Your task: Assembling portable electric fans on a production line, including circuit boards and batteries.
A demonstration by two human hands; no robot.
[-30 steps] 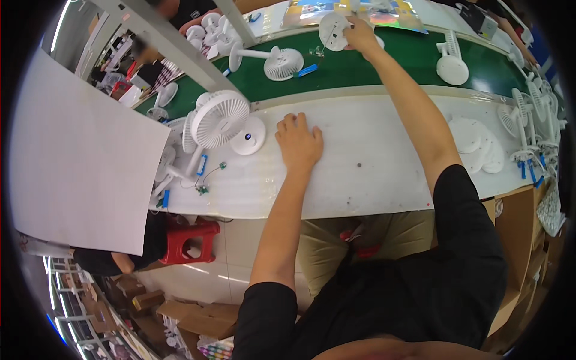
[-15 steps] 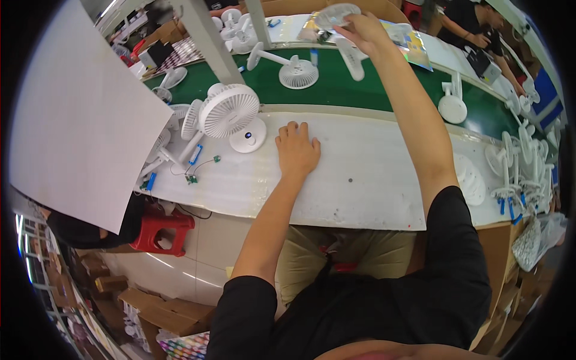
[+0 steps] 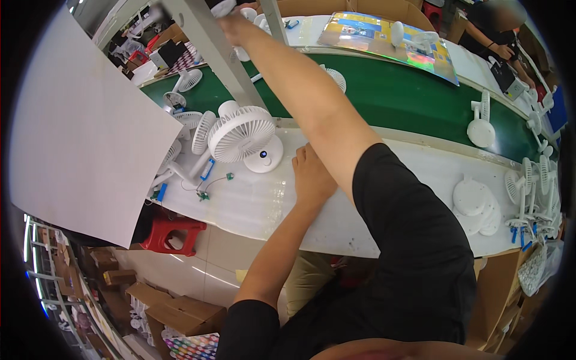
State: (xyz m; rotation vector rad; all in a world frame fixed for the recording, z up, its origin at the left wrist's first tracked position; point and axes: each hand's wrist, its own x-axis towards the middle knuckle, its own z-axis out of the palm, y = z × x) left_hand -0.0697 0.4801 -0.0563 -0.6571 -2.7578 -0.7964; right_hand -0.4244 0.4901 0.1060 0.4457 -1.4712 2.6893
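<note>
My right arm stretches across to the far left. Its hand (image 3: 235,29), at the upper edge beside the grey post (image 3: 207,45), has its fingers closed at a white fan part (image 3: 223,8); the post and picture edge hide much of this. My left hand (image 3: 314,180) lies on the white worktable (image 3: 288,207) with its fingers out and nothing in them, partly behind my right forearm. Left of it stands a white desk fan (image 3: 241,135) on a round base (image 3: 264,155). Another fan (image 3: 333,78) on the green belt (image 3: 378,99) is partly covered by my arm.
More fans, a blue battery (image 3: 207,169) and a small green circuit board (image 3: 204,196) lie at left. White discs (image 3: 477,207) and several fans (image 3: 528,192) stand at right. A fan (image 3: 414,37) rests on a colourful sheet. Beyond is a co-worker (image 3: 492,33); a red stool (image 3: 174,235) stands below.
My right hand has swung far to the left, bringing a white fan part with it. My left hand stays on the table. The view has shifted slightly.
</note>
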